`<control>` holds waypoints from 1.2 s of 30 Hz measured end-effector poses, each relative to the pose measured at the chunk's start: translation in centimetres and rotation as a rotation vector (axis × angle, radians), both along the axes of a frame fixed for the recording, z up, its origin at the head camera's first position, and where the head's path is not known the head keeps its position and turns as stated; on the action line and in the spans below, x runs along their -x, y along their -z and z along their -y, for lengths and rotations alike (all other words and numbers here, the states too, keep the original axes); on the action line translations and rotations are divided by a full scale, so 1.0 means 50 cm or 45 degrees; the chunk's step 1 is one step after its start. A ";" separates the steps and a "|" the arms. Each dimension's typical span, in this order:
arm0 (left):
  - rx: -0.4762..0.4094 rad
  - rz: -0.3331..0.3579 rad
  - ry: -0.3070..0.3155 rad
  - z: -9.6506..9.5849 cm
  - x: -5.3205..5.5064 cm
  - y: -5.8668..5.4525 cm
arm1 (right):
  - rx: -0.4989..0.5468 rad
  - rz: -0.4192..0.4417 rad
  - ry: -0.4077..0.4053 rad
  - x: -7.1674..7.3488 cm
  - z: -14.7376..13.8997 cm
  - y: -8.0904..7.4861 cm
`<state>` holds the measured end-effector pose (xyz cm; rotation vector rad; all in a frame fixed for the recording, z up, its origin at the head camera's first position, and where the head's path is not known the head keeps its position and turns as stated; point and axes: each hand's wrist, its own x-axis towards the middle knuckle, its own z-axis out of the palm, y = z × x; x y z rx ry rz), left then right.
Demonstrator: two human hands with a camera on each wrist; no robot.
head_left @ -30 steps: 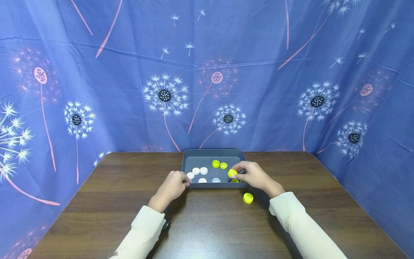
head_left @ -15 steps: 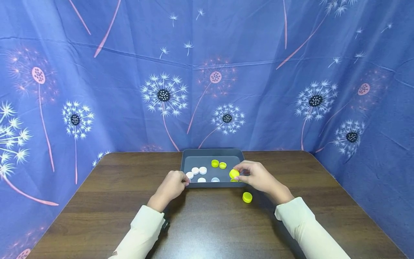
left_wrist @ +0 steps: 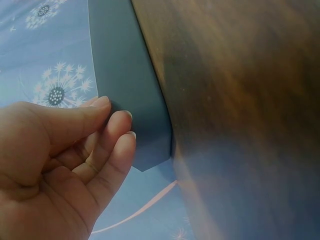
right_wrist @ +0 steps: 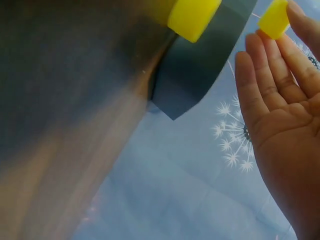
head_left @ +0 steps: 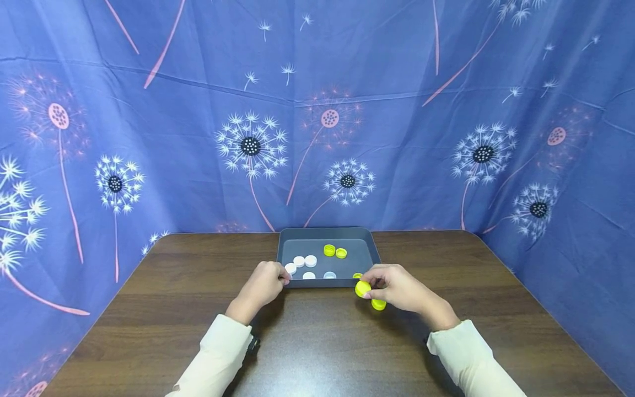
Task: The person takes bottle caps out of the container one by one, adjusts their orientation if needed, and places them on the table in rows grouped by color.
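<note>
My right hand (head_left: 404, 289) pinches a yellow bottle cap (head_left: 362, 289) between thumb and fingertips, just in front of the tray's near right corner. The right wrist view also has this pinched cap (right_wrist: 274, 20). Close beside it, a second yellow cap (head_left: 378, 304) lies on the table, partly behind my fingers. With thumb and curled fingers, my left hand (head_left: 265, 285) holds the rim of the dark grey tray (left_wrist: 132, 95) at its near left corner. Inside are several white caps (head_left: 310, 261) on the left and yellow caps (head_left: 329, 250) at the back and near right.
The tray's back wall (head_left: 324, 234) stands near the far edge of the brown wooden table (head_left: 317, 342). Behind the table hangs a blue dandelion-print cloth (head_left: 297, 138). A pale upturned cap (head_left: 329, 275) lies by the tray's front wall.
My right hand has brought the pinched yellow cap out over the tray's front rim, toward me and down beside the cap on the table. The left hand has stayed at the tray corner.
</note>
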<state>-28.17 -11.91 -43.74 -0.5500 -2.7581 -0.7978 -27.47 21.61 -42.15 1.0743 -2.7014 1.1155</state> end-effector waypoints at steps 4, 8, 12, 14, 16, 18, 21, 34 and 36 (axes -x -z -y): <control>0.006 0.005 -0.006 -0.002 0.000 -0.002 | -0.055 0.008 -0.014 -0.007 -0.001 0.013; 0.003 0.005 -0.002 -0.003 0.001 -0.002 | -0.097 -0.004 0.001 -0.013 0.003 0.020; 0.007 -0.002 0.006 -0.003 0.000 -0.002 | -0.164 -0.041 0.021 -0.017 0.008 0.024; 0.013 0.000 0.002 -0.003 0.000 -0.001 | -0.201 -0.067 0.035 -0.019 0.011 0.024; 0.023 0.002 -0.004 -0.004 -0.001 0.000 | -0.234 -0.095 0.048 -0.021 0.012 0.023; 0.030 0.001 -0.010 -0.004 -0.002 0.000 | -0.259 -0.095 0.066 -0.022 0.013 0.023; 0.031 -0.004 -0.008 -0.004 -0.004 -0.001 | -0.308 -0.094 0.069 -0.023 0.013 0.022; 0.032 0.007 -0.019 -0.006 -0.003 -0.001 | -0.400 -0.022 0.053 -0.020 0.014 0.022; 0.031 0.005 -0.017 -0.006 -0.003 0.000 | -0.402 -0.007 0.052 -0.019 0.014 0.023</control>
